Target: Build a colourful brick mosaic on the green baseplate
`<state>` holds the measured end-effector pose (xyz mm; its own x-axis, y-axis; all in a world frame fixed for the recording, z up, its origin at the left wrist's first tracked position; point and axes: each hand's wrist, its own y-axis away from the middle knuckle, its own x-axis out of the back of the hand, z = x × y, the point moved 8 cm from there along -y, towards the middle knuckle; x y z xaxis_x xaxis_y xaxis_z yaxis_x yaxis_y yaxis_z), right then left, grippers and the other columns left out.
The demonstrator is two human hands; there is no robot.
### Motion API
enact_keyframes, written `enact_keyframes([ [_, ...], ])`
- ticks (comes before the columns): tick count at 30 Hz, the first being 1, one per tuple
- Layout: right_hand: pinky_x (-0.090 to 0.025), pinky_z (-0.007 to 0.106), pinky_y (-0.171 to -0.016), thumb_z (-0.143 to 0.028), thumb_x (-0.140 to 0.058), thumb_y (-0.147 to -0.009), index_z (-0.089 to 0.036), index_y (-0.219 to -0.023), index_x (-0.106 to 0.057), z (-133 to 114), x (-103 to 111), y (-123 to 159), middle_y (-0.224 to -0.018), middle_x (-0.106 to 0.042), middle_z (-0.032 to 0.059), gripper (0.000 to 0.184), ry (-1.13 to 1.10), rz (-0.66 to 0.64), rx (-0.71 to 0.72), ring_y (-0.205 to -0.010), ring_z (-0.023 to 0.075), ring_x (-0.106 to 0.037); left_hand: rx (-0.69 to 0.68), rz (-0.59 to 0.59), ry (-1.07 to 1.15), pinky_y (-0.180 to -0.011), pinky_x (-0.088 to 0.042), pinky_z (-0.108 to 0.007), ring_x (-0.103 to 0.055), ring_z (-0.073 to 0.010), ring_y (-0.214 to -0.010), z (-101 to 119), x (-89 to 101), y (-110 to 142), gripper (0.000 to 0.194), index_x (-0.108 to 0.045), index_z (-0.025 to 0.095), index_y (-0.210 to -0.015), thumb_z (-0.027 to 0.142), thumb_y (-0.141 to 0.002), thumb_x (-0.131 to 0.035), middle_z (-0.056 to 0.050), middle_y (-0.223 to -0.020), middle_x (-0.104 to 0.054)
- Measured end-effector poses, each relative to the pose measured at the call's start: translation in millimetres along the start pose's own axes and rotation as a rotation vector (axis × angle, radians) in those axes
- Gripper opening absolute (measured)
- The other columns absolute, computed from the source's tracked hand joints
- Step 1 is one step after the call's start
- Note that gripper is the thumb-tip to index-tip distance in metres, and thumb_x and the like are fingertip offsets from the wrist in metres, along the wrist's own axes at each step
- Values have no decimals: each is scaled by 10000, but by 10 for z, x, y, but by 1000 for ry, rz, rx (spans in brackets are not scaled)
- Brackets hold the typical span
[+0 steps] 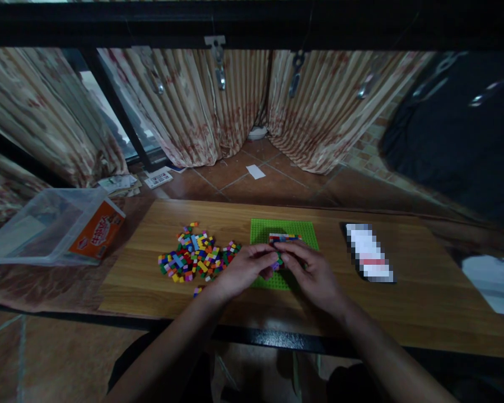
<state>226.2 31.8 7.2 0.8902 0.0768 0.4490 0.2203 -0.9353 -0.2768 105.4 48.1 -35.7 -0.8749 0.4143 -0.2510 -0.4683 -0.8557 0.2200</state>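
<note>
Over a green studded baseplate [306,228], my left hand [247,266] and my right hand [313,271] meet, fingertips closed. Between them are small toy bricks [276,264], green and purple, partly covered by the fingers. Just beyond the fingertips, a low row of multicoloured bricks [292,237] stands on the baseplate; its near side is hidden by my hands. A loose pile of small bricks [197,254] in many colours spreads over the table to the left of my left hand.
The wooden table [420,291] carries a dark flat object [369,254] with a pixelated face on the right. A clear plastic bin [37,224] with an orange label stands at the left. White paper [493,280] lies at the far right, and curtains [185,112] hang behind.
</note>
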Motion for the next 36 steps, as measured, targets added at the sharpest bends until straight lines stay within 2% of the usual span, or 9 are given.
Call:
enact_keyframes([
  [4,-501,350,-909,-307,-508,-946,-278,-1102,-683,-6,-38,-1,-1088,-684,37,237,-49,-59,7,-1051,179,-631,45,-29,84,-535,-351,-226,-467,-58,-512,-41,-16,8,335,-660,135,-805,454,-734,-737,33,-634,-566],
  [8,-501,349,-876,-326,-557,-918,-259,-1022,-685,45,-1,3,-1010,-694,29,179,-70,-15,-43,-968,176,-641,86,7,214,-520,-339,-217,-486,-51,-506,-89,-13,10,347,-645,132,-798,441,-708,-776,31,-645,-584],
  [12,-511,325,-757,-371,-628,-859,-243,-939,-686,123,62,18,-901,-700,17,162,-68,37,-127,-831,173,-647,118,64,318,-523,-351,-209,-503,-51,-514,-123,10,10,374,-641,131,-816,408,-653,-831,30,-649,-595],
  [15,-505,311,-706,-413,-652,-832,-230,-882,-690,223,184,21,-838,-698,13,194,-40,67,-184,-763,170,-642,132,122,317,-533,-370,-215,-505,-54,-522,-144,71,7,401,-654,126,-835,405,-625,-851,23,-669,-602],
  [17,-508,321,-719,-439,-649,-827,-224,-890,-696,308,333,19,-869,-709,27,229,17,123,-210,-784,183,-653,130,160,301,-535,-375,-219,-500,-55,-525,-159,123,4,403,-661,125,-837,405,-621,-853,24,-672,-594],
  [20,-513,353,-747,-453,-616,-841,-215,-929,-700,402,553,13,-929,-722,52,268,185,208,-227,-820,211,-667,115,192,273,-535,-366,-223,-498,-61,-533,-176,178,-3,379,-665,125,-818,413,-641,-838,28,-645,-574],
  [22,-513,364,-764,-437,-580,-863,-213,-933,-698,403,608,1,-947,-722,61,263,289,215,-198,-837,221,-670,112,197,247,-538,-363,-226,-507,-69,-545,-181,191,-6,357,-668,128,-810,408,-655,-825,26,-641,-574],
  [29,-519,341,-706,-394,-521,-890,-230,-925,-688,323,471,-24,-910,-708,54,237,405,149,-93,-773,203,-652,131,200,177,-544,-359,-230,-500,-69,-540,-142,168,1,262,-664,134,-782,348,-695,-788,27,-638,-576],
  [36,-510,369,-815,-324,-506,-903,-207,-877,-665,236,324,-64,-968,-664,78,199,569,94,21,-891,223,-646,119,186,154,-524,-341,-221,-495,-64,-523,-137,164,-11,273,-652,137,-768,363,-693,-787,30,-623,-578],
])
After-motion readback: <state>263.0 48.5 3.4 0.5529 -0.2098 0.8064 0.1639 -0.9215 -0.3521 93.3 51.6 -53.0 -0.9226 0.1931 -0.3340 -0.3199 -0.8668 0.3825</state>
